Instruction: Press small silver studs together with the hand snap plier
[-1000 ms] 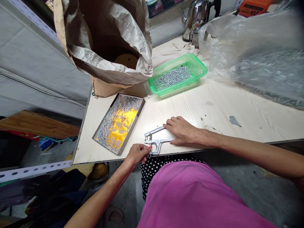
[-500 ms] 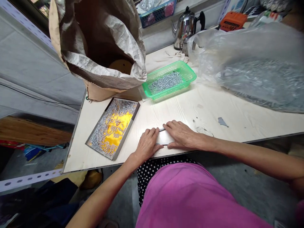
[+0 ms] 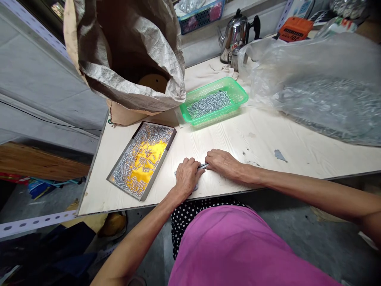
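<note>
Near the front edge of the table, my left hand (image 3: 187, 177) is closed over thin grey metal strips (image 3: 203, 166). Parts of the metal stick out past its fingers on the left and below the palm. My right hand (image 3: 222, 163) pinches the other end of the strips, its fingers curled together. Between the two hands the strips lie close to each other, and most of their length is hidden. To the left sits a shallow tray (image 3: 171, 143) of small silver pins, some spread over its bright yellow bottom.
A green plastic basket (image 3: 242, 97) with similar pins stands behind my hands. At the back left, a large woven sack (image 3: 166, 101) gapes wide. A clear plastic bag (image 3: 327, 95) of metal pieces fills the right side. A steel kettle (image 3: 236, 33) stands at the back.
The metal strips, earlier held apart side by side between my hands, are now together. My left fingers have curled in, and my right hand has gone from spread to pinching.
</note>
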### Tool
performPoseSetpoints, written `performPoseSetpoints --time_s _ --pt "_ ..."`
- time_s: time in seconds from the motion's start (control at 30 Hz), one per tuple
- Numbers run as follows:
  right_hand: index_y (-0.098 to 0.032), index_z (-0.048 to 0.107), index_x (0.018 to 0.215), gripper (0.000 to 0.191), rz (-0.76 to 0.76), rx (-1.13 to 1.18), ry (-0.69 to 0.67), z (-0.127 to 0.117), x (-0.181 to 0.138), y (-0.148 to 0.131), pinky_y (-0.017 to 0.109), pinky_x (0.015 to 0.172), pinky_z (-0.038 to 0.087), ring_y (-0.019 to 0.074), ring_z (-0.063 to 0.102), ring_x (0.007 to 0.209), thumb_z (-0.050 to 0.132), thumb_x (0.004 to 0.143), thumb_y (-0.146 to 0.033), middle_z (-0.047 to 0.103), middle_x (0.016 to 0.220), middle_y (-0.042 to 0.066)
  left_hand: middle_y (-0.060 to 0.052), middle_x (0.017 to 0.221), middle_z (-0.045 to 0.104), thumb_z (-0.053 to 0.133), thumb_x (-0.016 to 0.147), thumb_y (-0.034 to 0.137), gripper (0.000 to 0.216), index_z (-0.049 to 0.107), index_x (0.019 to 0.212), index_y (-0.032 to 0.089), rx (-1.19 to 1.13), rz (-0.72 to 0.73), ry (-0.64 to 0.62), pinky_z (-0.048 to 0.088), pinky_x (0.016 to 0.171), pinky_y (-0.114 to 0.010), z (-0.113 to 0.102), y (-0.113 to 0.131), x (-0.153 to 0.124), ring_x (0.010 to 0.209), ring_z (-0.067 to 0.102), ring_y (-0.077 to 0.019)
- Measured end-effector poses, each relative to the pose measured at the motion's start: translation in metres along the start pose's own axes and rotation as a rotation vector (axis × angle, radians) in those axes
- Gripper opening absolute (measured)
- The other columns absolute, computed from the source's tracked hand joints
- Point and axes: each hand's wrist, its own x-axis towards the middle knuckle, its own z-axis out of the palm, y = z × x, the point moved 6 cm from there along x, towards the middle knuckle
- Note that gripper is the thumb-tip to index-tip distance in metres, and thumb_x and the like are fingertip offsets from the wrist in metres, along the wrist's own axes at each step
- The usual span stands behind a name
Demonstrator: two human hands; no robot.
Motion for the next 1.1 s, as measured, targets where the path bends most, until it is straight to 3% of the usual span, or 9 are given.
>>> performPoseSetpoints --time_s 0.2,0.33,0.43,0.57,0.63,0.77,0.9,1.0,1.1 --pt "-0.011 0.065 0.109 0.055 -0.115 0.015 -0.064 -0.006 0.011 0.020 0.036 0.077 0.040 0.0257 0.050 0.091 0.070 0.077 -0.055 0.059 0.102 0.014 -0.018 0.134 0.053 0.060 0.091 0.029 0.051 0.045 0.135 0.010 0.051 -0.012 0.144 0.041 0.103 -0.047 0.007 0.019 -0.024 0.127 0.045 -0.0316" --pt "-0.016 0.069 0.102 0.030 -0.085 0.019 -0.020 -0.006 0.021 0.032 0.035 0.078 0.036 0.0234 0.050 0.089 0.053 0.094 -0.040 0.062 0.095 0.011 -0.017 0.149 0.041 0.057 0.092 0.034 0.055 0.041 0.140 0.010 -0.010 0.082 0.207 0.030 0.114 -0.053 0.024 0.044 -0.048 0.144 0.025 -0.0350" --pt "-0.016 0.070 0.094 0.022 -0.043 -0.047 0.047 -0.009 0.032 0.037 0.034 0.076 0.033 0.0237 0.050 0.092 0.052 0.094 -0.028 0.065 0.095 0.010 -0.015 0.147 0.045 0.050 0.095 0.041 0.052 0.043 0.138 0.013 -0.110 0.129 0.191 0.030 0.115 -0.053 0.031 0.053 -0.057 0.143 0.029 -0.0316" --pt "-0.018 0.070 0.091 0.018 0.018 -0.109 0.051 -0.022 0.054 0.032 0.036 0.076 0.031 0.0256 0.050 0.096 0.058 0.091 -0.031 0.067 0.095 0.009 -0.015 0.144 0.049 0.047 0.096 0.045 0.050 0.047 0.136 0.015 -0.204 0.128 0.183 0.028 0.116 -0.054 0.031 0.050 -0.056 0.142 0.034 -0.0304" --pt "-0.018 0.070 0.098 0.017 -0.035 -0.133 0.053 -0.028 0.063 0.010 0.036 0.077 0.031 0.0271 0.049 0.099 0.061 0.089 -0.030 0.066 0.101 0.010 -0.016 0.145 0.048 0.048 0.095 0.047 0.053 0.046 0.136 0.013 -0.224 0.124 0.185 0.027 0.116 -0.056 0.030 0.049 -0.054 0.142 0.032 -0.0316" --pt "-0.025 0.071 0.098 0.014 -0.458 -0.102 -0.008 -0.018 0.064 -0.073 0.037 0.080 0.032 0.0274 0.046 0.109 0.065 0.087 -0.030 0.063 0.109 0.007 -0.017 0.130 0.059 0.051 0.094 0.047 0.049 0.052 0.130 0.014 -0.274 0.185 0.186 0.041 0.108 -0.050 0.026 0.057 -0.065 0.129 0.049 -0.0304" --pt "-0.019 0.068 0.074 0.014 -0.702 -0.159 -0.074 0.010 0.056 -0.120 0.038 0.080 0.033 0.0257 0.046 0.103 0.063 0.087 -0.021 0.063 0.094 0.008 -0.009 0.100 0.071 0.050 0.096 0.033 0.026 0.063 0.111 0.016 -0.296 0.487 0.289 0.052 0.092 -0.031 -0.002 0.075 -0.106 0.095 0.066 -0.0180" --pt "-0.017 0.064 0.074 0.013 -0.769 -0.149 -0.039 0.023 0.055 -0.127 0.038 0.078 0.033 0.0235 0.047 0.095 0.060 0.087 -0.018 0.061 0.090 0.008 -0.005 0.085 0.071 0.053 0.094 0.023 0.015 0.066 0.099 0.017 -0.248 0.520 0.514 0.053 0.083 -0.028 -0.041 0.051 -0.132 0.079 0.064 -0.0141" --pt "-0.018 0.061 0.076 0.015 -0.754 -0.055 -0.006 0.028 0.057 -0.127 0.037 0.078 0.034 0.0223 0.048 0.091 0.056 0.090 -0.021 0.061 0.088 0.007 -0.005 0.086 0.070 0.049 0.094 0.016 0.018 0.067 0.098 0.019 -0.121 0.172 0.627 0.050 0.077 -0.030 -0.075 -0.017 -0.129 0.080 0.061 -0.0162"
